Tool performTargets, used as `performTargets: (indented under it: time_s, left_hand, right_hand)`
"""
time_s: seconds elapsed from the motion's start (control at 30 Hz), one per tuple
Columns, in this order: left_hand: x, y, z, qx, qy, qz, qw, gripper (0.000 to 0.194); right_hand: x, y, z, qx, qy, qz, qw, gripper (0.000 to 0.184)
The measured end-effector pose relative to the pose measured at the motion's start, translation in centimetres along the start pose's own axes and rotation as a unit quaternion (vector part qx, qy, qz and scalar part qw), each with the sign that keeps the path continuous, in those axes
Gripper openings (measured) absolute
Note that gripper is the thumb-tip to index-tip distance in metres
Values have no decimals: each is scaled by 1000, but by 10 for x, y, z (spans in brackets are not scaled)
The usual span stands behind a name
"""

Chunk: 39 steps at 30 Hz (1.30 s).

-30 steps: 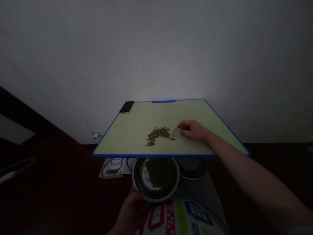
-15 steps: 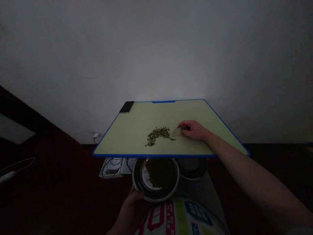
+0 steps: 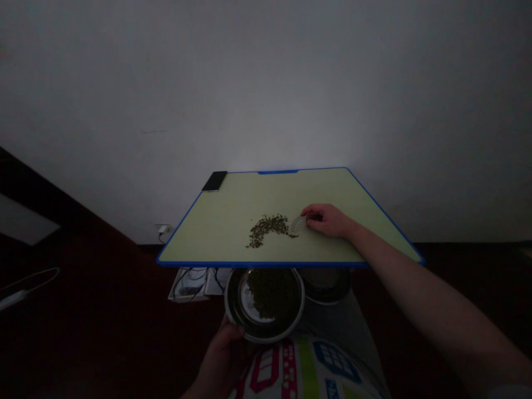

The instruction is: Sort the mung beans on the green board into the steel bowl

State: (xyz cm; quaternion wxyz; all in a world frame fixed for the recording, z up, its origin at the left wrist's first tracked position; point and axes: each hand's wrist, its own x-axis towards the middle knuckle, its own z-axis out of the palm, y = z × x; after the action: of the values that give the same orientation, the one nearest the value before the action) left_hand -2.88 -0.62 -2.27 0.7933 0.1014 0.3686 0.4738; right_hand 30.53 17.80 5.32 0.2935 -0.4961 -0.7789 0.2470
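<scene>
My left hand (image 3: 224, 346) grips the near-left rim of a round metal bowl (image 3: 266, 337), thumb over the edge. Small dark green-brown grains (image 3: 272, 293) cover the right part of the bowl's bottom; shiny metal shows at the left. Above the tabletop's middle right, my right hand (image 3: 328, 220) is closed around a clear, rounded see-through container (image 3: 296, 223). Its fingers hide much of that container, and I cannot tell its exact kind. Just left of it, loose grains (image 3: 268, 224) lie in a curved patch on the pale tabletop (image 3: 324, 188).
A black phone-like slab (image 3: 215, 181) lies at the table's far-left corner. Blue edging (image 3: 266, 264) runs along the near side, above the bowl. A second dark round vessel (image 3: 328, 285) sits partly beneath the table. Cables lie in a white box (image 3: 189, 284) below left.
</scene>
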Motion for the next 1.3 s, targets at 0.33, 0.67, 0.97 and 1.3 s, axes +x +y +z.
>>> performTargets:
  time_s: [0.33, 0.67, 0.97, 1.3]
  left_hand:
    - [-2, 0, 2, 13, 20, 2, 1000, 62]
    - [-2, 1, 6, 10, 32, 2, 999, 70]
    - [-1, -1, 6, 5, 36, 9, 999, 67]
    - [0, -5, 10, 16, 35, 27, 999, 51]
  right_hand:
    - [0, -2, 2, -38, -13, -16, 999, 34]
    - [-1, -8, 1, -60, -23, -22, 998, 38]
    - [-7, -17, -1, -132, -68, -37, 988, 43]
    - [-20, -32, 7, -168, -54, 18, 984, 39]
